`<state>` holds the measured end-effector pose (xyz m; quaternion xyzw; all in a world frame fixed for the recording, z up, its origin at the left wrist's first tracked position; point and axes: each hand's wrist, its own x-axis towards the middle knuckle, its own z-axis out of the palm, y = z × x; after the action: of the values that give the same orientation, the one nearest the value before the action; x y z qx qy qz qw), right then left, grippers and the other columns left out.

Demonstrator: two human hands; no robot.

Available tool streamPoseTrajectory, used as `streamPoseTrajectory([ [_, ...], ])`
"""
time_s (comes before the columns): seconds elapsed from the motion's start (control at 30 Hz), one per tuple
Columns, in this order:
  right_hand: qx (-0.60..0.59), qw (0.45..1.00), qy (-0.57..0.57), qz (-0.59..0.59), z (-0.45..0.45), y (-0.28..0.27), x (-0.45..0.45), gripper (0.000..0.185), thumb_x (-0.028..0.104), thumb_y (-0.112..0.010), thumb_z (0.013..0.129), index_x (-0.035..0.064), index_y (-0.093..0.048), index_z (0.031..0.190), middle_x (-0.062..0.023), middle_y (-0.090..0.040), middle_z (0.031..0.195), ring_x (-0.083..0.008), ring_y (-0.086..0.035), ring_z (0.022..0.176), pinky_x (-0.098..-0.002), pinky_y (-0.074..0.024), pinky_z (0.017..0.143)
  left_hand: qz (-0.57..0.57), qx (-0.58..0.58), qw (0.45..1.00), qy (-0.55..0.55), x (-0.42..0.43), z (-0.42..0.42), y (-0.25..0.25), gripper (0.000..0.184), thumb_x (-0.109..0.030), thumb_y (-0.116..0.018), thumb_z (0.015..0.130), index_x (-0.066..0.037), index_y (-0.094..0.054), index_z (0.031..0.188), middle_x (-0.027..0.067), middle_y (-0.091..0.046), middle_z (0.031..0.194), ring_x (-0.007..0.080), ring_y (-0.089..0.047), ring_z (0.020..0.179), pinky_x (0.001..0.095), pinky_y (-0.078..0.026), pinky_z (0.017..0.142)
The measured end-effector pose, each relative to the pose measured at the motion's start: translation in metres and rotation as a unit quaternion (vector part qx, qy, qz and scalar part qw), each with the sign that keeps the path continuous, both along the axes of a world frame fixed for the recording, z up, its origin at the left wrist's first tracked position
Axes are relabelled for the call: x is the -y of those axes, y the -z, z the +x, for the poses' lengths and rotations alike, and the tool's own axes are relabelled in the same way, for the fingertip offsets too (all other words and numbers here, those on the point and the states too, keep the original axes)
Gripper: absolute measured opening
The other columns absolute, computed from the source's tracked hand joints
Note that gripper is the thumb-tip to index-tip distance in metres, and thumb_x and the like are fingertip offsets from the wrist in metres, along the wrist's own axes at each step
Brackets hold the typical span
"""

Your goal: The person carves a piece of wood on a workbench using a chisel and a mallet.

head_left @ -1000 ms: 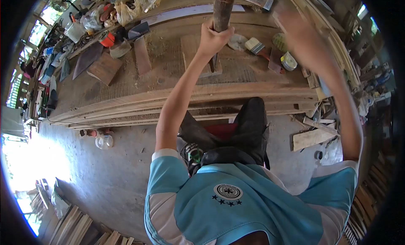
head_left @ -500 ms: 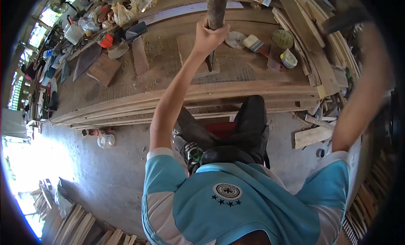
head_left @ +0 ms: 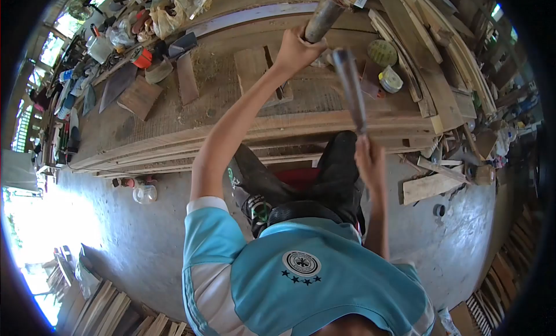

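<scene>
Right hand point(head_left: 370, 160) now inward, beside open floor point(head_left: 434, 237) near bench edge point(head_left: 318, 124), tight around blurred tool point(head_left: 350, 88), left hand point(head_left: 297, 50) around cylinder point(head_left: 324, 20)

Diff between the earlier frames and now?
Right hand swung in from the far right, closer to the body, gripping a motion-blurred long tool. The thick cylindrical handle in the left hand went from near upright to tilted right. Left grip not released. Unchanged: wooden board and yellow-marked tub on the bench.
</scene>
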<state>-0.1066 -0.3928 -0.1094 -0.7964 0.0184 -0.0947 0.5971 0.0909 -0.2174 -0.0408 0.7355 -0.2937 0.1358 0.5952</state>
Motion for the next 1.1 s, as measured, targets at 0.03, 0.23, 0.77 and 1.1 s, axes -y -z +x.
streamPoseTrajectory([
  [0.03, 0.001, 1.000, 0.000, 0.002, -0.007, 0.013, -0.002, 0.035, 0.024, -0.040, 0.087, 0.0021, -0.043, 0.061, 0.0000, -0.038, 0.048, -0.0074, -0.037, 0.044, -0.0250, -0.0271, 0.040, 0.007, -0.018, 1.000, -0.009, 0.003, -0.002, -0.001, 0.018, -0.016, -0.057, 0.068, -0.002, -0.046, 0.065, 0.0034, -0.045, 0.048, 0.0066, -0.044, 0.045, 0.0257, -0.036, 0.040],
  [0.23, -0.088, 0.995, 0.002, -0.053, -0.040, 0.054, 0.004, 0.039, 0.028, -0.041, 0.087, 0.0006, -0.042, 0.059, -0.0060, -0.038, 0.046, -0.0116, -0.038, 0.043, -0.0286, -0.0285, 0.042, 0.077, 0.003, 0.996, -0.037, 0.020, 0.000, 0.001, 0.021, -0.018, -0.058, 0.067, 0.000, -0.050, 0.073, 0.0122, -0.050, 0.054, 0.0156, -0.047, 0.045, 0.0305, -0.041, 0.047],
  [0.77, -0.109, 0.986, 0.073, -0.104, -0.064, 0.067, 0.049, 0.041, 0.029, -0.042, 0.086, -0.0056, -0.045, 0.064, -0.0168, -0.043, 0.053, -0.0252, -0.044, 0.046, -0.0345, -0.0341, 0.047, 0.109, -0.051, 0.990, -0.071, 0.029, 0.009, 0.004, 0.025, -0.018, -0.059, 0.066, 0.004, -0.048, 0.063, 0.0072, -0.047, 0.047, 0.0168, -0.049, 0.045, 0.0328, -0.039, 0.043],
  [1.1, -0.075, 0.986, 0.020, -0.147, -0.064, 0.071, 0.031, 0.036, 0.024, -0.047, 0.084, -0.0054, -0.044, 0.062, -0.0172, -0.042, 0.051, -0.0259, -0.043, 0.044, -0.0335, -0.0325, 0.044, -0.339, -0.101, 0.935, 0.000, -0.052, -0.025, -0.028, 0.007, 0.003, -0.047, 0.070, -0.003, -0.045, 0.072, 0.0021, -0.039, 0.047, 0.0082, -0.031, 0.032, 0.0241, -0.022, 0.030],
])
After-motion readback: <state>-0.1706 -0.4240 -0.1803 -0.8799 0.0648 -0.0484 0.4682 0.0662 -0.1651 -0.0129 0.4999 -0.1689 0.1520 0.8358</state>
